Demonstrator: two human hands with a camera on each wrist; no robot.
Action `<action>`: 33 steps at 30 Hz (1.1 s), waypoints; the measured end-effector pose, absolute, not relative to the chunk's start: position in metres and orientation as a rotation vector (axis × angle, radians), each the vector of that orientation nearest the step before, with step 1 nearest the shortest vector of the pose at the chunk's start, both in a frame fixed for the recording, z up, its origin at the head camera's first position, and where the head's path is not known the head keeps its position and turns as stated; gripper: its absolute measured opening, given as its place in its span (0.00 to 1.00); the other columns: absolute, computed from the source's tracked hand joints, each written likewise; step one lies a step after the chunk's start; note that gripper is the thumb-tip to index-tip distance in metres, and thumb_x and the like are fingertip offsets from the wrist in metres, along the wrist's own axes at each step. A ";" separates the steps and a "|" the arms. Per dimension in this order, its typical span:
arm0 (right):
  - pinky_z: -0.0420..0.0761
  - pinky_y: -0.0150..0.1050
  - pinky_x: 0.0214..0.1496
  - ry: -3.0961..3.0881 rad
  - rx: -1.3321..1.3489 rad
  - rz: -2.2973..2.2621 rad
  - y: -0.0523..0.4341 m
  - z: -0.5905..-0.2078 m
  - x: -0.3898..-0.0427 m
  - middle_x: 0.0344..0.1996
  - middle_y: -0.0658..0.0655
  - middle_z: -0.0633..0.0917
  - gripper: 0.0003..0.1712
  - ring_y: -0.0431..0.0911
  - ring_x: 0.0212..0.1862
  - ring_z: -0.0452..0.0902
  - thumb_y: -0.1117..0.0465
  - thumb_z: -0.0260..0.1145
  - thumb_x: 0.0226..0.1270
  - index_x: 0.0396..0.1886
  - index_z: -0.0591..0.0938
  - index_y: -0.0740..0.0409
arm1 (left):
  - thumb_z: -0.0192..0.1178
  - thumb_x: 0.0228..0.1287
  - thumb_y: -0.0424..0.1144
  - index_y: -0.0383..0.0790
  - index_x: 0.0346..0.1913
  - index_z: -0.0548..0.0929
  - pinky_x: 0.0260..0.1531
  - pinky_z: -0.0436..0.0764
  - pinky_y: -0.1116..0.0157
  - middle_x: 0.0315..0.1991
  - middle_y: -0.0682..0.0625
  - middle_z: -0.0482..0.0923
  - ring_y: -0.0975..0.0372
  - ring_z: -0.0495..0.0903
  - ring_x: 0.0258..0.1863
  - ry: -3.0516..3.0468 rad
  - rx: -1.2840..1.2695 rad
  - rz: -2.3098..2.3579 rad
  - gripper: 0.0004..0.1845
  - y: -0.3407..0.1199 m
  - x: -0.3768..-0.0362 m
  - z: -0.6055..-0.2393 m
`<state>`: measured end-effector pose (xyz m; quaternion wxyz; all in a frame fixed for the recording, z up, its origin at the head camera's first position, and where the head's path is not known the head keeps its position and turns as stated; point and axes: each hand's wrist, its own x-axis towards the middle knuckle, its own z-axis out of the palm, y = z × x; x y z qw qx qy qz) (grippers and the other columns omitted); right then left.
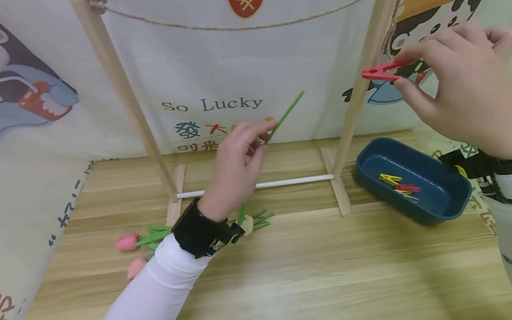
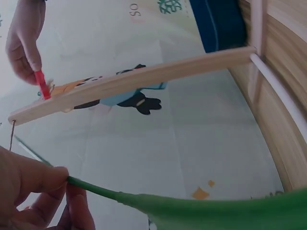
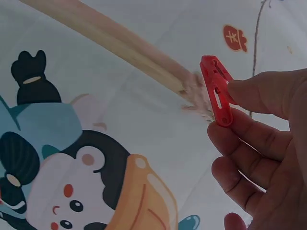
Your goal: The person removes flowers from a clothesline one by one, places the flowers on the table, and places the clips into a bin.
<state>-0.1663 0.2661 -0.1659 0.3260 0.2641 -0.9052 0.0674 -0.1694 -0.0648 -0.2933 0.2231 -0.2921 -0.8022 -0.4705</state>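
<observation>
My left hand (image 1: 239,168) pinches a thin green stem (image 1: 286,115) between thumb and fingertips, its tip slanting up to the right. In the left wrist view the stem (image 2: 93,188) widens into a broad green part towards the lower right; its far end is out of sight. Raised by the right post, my right hand (image 1: 473,85) holds a red clothespin (image 1: 374,74) by its handle ends, thumb against fingers. The right wrist view shows that clothespin (image 3: 211,79) edge-on. Pink tulips (image 1: 127,242) lie on the table under my left forearm, which covers part of them.
A wooden frame has two posts (image 1: 118,80), a sagging rope (image 1: 247,28) across the top and a white rod (image 1: 297,181) low down. At the right, a blue basin (image 1: 388,196) holds yellow clothespins (image 1: 390,179) and red ones (image 1: 407,188). Printed cloth hangs behind.
</observation>
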 end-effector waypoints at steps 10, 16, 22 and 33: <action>0.48 0.75 0.62 -2.587 0.543 0.225 0.290 -0.214 -0.173 0.50 0.77 0.82 0.18 0.73 0.57 0.64 0.61 0.70 0.71 0.52 0.84 0.71 | 0.53 0.76 0.19 0.32 0.65 0.84 0.47 0.81 0.60 0.48 0.44 0.81 0.54 0.79 0.46 -2.428 -0.879 -1.002 0.21 -0.099 -0.147 -0.308; 0.49 0.75 0.59 -2.689 0.462 0.273 0.306 -0.246 -0.177 0.52 0.77 0.81 0.18 0.74 0.58 0.63 0.61 0.71 0.71 0.53 0.85 0.69 | 0.56 0.72 0.17 0.31 0.63 0.85 0.53 0.81 0.55 0.46 0.42 0.81 0.49 0.79 0.49 -2.457 -0.917 -0.856 0.21 -0.115 -0.137 -0.319; 0.47 0.75 0.55 -2.772 0.399 0.336 0.325 -0.279 -0.175 0.54 0.77 0.80 0.18 0.74 0.58 0.62 0.61 0.68 0.73 0.54 0.84 0.70 | 0.56 0.67 0.14 0.33 0.64 0.85 0.52 0.80 0.55 0.46 0.44 0.80 0.51 0.79 0.47 -2.533 -0.913 -0.727 0.25 -0.132 -0.129 -0.329; 0.49 0.76 0.50 -2.887 0.330 0.388 0.352 -0.325 -0.172 0.53 0.79 0.80 0.17 0.72 0.50 0.64 0.63 0.73 0.70 0.52 0.84 0.71 | 0.56 0.63 0.11 0.36 0.64 0.85 0.51 0.79 0.53 0.42 0.46 0.78 0.51 0.76 0.46 -2.723 -0.857 -0.552 0.30 -0.155 -0.122 -0.356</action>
